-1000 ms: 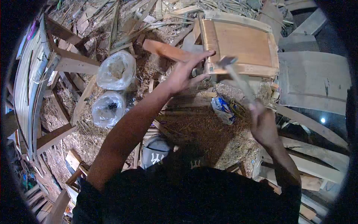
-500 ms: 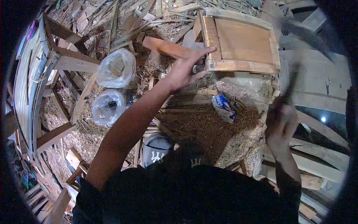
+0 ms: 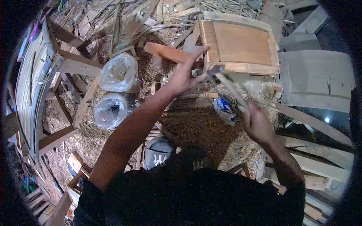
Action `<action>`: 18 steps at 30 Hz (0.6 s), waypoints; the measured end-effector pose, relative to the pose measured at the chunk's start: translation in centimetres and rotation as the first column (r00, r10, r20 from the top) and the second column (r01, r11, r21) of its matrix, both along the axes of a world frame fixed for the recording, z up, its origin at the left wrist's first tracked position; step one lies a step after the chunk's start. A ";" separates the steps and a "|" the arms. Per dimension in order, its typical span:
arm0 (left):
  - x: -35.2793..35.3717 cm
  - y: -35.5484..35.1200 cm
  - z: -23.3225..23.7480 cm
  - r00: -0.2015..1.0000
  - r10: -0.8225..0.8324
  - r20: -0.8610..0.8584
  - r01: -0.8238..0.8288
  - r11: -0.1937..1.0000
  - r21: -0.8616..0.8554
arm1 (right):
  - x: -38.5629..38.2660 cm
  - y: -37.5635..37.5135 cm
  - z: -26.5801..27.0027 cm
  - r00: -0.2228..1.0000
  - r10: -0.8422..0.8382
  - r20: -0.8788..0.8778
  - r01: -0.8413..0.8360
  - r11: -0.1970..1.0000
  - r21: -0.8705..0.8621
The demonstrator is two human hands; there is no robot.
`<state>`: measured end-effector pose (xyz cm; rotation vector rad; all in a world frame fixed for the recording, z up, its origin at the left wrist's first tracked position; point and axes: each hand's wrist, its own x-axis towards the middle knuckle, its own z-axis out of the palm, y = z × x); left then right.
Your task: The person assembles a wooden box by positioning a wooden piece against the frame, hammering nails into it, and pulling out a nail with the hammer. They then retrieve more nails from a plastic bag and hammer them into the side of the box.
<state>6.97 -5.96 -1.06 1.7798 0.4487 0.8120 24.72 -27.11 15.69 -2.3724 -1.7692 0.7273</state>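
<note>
A framed wooden panel piece (image 3: 243, 43) stands at the upper centre. My left hand (image 3: 185, 73) is at its left edge, thumb and forefinger spread, with the forefinger reaching its corner; an orange-brown board (image 3: 166, 52) runs out to the left behind this hand. My right hand (image 3: 257, 121) is closed on the handle of a hammer (image 3: 230, 87). The hammer's head is at the panel piece's lower left corner, just right of my left hand. Whether the head touches the wood cannot be made out.
Two clear plastic bags (image 3: 118, 71) (image 3: 110, 110) stand open on the left. A blue and white packet (image 3: 225, 110) lies on the sawdust. Curved slatted woodwork (image 3: 32, 86) stands far left, and grey panels (image 3: 318, 77) are on the right. Wood scraps cover the ground behind.
My right hand has swung the hammer down and left, from raised at the right to the panel piece's corner. The panel piece and my left hand have shifted slightly left in view.
</note>
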 end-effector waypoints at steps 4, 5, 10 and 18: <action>0.1 -0.7 0.4 0.995 0.083 -0.057 -0.091 0.984 -0.153 | 1.8 1.9 0.8 0.988 -0.085 -0.128 0.112 0.969 0.221; 0.3 -0.6 -0.3 0.995 0.087 -0.057 -0.095 0.984 -0.148 | 2.4 2.7 1.1 0.981 -0.152 -0.117 0.181 0.939 0.292; 0.8 0.0 -0.5 0.998 0.070 -0.007 -0.070 0.997 0.040 | 6.2 6.4 -1.4 0.996 0.014 0.085 -0.062 0.802 0.594; 0.5 0.5 -0.3 0.997 0.079 -0.027 -0.073 0.980 0.183 | 8.0 7.3 -4.0 0.999 -0.011 0.041 -0.013 0.840 0.542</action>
